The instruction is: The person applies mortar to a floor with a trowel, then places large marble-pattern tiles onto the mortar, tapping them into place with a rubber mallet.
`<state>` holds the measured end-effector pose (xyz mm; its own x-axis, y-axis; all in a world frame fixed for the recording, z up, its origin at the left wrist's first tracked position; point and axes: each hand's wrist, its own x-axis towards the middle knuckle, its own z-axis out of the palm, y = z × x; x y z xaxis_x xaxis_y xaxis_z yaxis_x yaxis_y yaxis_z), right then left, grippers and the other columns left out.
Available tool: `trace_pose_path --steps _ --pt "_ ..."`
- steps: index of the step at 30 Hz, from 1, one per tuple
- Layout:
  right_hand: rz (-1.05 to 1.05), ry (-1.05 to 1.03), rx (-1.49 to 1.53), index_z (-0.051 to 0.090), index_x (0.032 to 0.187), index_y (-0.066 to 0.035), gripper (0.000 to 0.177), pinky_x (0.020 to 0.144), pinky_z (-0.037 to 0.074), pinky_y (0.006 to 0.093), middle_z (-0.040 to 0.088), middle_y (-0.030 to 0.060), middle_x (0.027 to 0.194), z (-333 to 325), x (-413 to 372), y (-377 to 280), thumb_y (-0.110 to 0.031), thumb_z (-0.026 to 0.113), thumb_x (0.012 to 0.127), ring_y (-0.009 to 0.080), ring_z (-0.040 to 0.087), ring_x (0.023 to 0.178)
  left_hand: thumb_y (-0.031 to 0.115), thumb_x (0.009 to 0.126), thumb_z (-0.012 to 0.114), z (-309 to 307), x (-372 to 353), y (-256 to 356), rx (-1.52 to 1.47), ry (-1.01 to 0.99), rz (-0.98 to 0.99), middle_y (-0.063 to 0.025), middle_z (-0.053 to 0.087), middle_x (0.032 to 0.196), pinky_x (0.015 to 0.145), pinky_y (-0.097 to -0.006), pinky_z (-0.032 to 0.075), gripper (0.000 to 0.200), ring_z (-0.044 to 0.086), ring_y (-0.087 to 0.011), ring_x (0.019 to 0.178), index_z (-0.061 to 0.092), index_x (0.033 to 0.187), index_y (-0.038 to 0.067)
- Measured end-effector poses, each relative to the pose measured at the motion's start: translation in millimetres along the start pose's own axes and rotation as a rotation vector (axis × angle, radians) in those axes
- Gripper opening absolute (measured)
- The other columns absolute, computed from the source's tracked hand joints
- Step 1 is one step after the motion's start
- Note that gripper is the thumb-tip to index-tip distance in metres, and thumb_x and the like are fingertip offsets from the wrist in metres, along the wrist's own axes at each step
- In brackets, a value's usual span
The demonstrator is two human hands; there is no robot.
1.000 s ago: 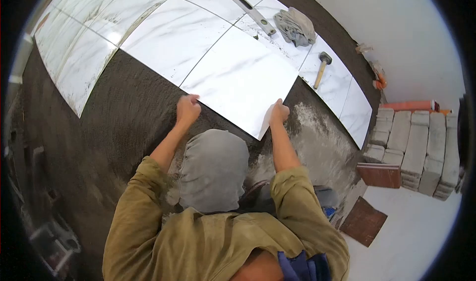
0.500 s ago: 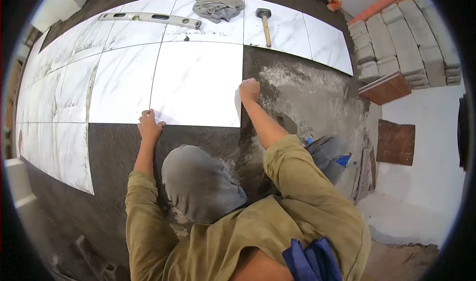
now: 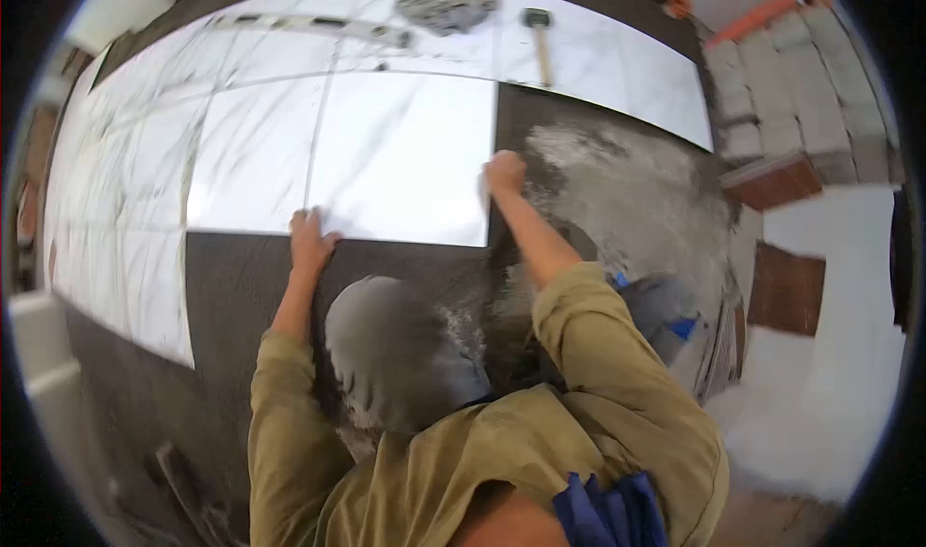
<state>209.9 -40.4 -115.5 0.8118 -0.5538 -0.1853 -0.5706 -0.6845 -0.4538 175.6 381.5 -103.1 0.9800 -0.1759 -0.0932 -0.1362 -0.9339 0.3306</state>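
Observation:
A large white marbled floor tile (image 3: 405, 156) lies at the front right of the laid tiles, its near and right edges beside dark mortar. My left hand (image 3: 313, 243) rests at its near-left corner, by the joint with the neighbouring tile (image 3: 253, 156). Those fingertips lie over the edge, with the thumb spread apart. Against the tile's right edge, my right hand (image 3: 504, 174) is closed, its fingers curled at the rim. The undersides of the fingers are hidden.
Across the back tiles lie a spirit level (image 3: 318, 28), a grey cloth (image 3: 446, 1) and a mallet (image 3: 538, 45). Stacked pale blocks (image 3: 791, 89) stand at the right, with a brown tile (image 3: 772, 182) in front. My grey-clad knee (image 3: 395, 354) is over the mortar (image 3: 241, 277).
The whole scene has shifted slightly right and up in view, with some blur. Both hands keep their places on the tile's edges.

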Motion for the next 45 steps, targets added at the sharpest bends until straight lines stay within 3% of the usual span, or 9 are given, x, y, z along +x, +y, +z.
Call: trace_pose_path --steps 5,9,18,27,32,34,38,41,45 --pt "-0.292 0.011 -0.343 0.072 0.08 -0.005 0.025 0.07 0.052 0.0441 0.07 0.0145 0.084 28.7 36.3 25.2 -0.03 0.073 0.075 0.0337 0.068 0.081 0.048 0.08 0.07 -7.0 -2.9 48.6 0.035 -0.106 0.035 -0.0242 0.036 0.148 0.11 -0.0572 0.029 0.07 0.029 -0.0435 0.139 0.05 0.137 0.014" --pt "-0.171 -0.1 0.043 0.074 0.086 -0.001 0.024 0.082 0.053 0.0445 0.072 0.0168 0.089 3.5 21.9 16.7 -0.022 0.076 0.075 0.0354 0.069 0.086 0.063 0.081 0.063 -4.2 10.6 143.3 0.027 -0.254 0.158 -0.0133 0.009 0.162 0.107 -0.0762 0.012 0.087 0.007 -0.0459 0.146 0.027 0.153 0.029" --pt "-0.155 -0.1 0.076 0.072 0.087 0.003 0.02 0.076 0.052 0.0393 0.072 0.0159 0.084 -2.5 17.8 5.8 -0.013 0.075 0.075 0.0271 0.068 0.08 0.059 0.092 0.049 43.2 52.9 148.2 0.006 -0.082 0.176 -0.01 0.009 0.162 0.102 -0.082 0.008 0.075 0.002 -0.0483 0.146 0.025 0.154 0.025" --pt "-0.246 -0.183 -0.065 0.069 0.075 -0.004 0.021 0.073 0.052 0.0436 0.07 0.0166 0.078 -25.5 33.2 -3.9 -0.023 0.075 0.076 0.0355 0.068 0.077 0.056 0.094 0.045 26.1 113.8 169.4 0.034 -0.161 0.083 -0.0132 0.007 0.162 0.103 -0.0798 0.008 0.072 0.003 -0.0509 0.145 0.024 0.154 0.023" --pt "-0.596 -0.076 -0.027 0.069 0.096 -0.002 0.026 0.083 0.05 0.041 0.069 0.0161 0.094 -66.1 127.4 -19.5 -0.022 0.067 0.08 0.0326 0.065 0.09 0.058 0.095 0.041 40.6 199.1 169.7 0.004 0.043 0.012 -0.015 0.009 0.162 0.098 -0.0832 0.008 0.07 0.004 -0.0549 0.143 0.025 0.154 0.023" --pt "-0.581 0.08 -0.09 0.065 0.113 -0.003 0.037 0.09 0.049 0.0421 0.066 0.0224 0.099 -73.3 185.8 -11.9 -0.023 0.067 0.082 0.0357 0.063 0.097 0.058 0.095 0.04 50.0 209.8 174.1 0.076 0.156 -0.049 -0.014 0.012 0.161 0.095 -0.0859 0.006 0.069 0.004 -0.0561 0.142 0.026 0.153 0.025" --pt "-0.398 0.296 -0.262 0.063 0.104 0.003 0.048 0.077 0.05 0.0524 0.065 0.023 0.092 -66.3 286.3 -3.5 -0.042 0.064 0.086 0.0431 0.063 0.085 0.06 0.093 0.04 50.3 217.6 176.6 0.116 0.122 -0.078 -0.0124 0.014 0.161 0.096 -0.0855 0.005 0.069 0.006 -0.0534 0.143 0.029 0.152 0.027" --pt "-0.304 0.012 0.041 0.062 0.096 0.001 0.049 0.078 0.047 0.0545 0.064 0.0229 0.101 -35.9 354.6 21.3 -0.047 0.066 0.084 0.0406 0.062 0.092 0.061 0.092 0.041 59.2 225.1 177.5 0.148 0.122 -0.1 -0.0111 0.013 0.162 0.096 -0.0855 0.006 0.069 0.006 -0.0522 0.144 0.029 0.152 0.029" --pt "-0.113 0.111 -0.187 0.059 0.106 0.003 0.039 0.09 0.051 0.0484 0.064 0.0281 0.108 -49.7 348.5 -2.3 -0.028 0.063 0.081 0.0437 0.063 0.102 0.062 0.092 0.04 62.1 226.3 183.5 0.24 0.078 -0.111 -0.0083 0.011 0.162 0.097 -0.0848 0.007 0.071 0.006 -0.0506 0.144 0.025 0.153 0.031"
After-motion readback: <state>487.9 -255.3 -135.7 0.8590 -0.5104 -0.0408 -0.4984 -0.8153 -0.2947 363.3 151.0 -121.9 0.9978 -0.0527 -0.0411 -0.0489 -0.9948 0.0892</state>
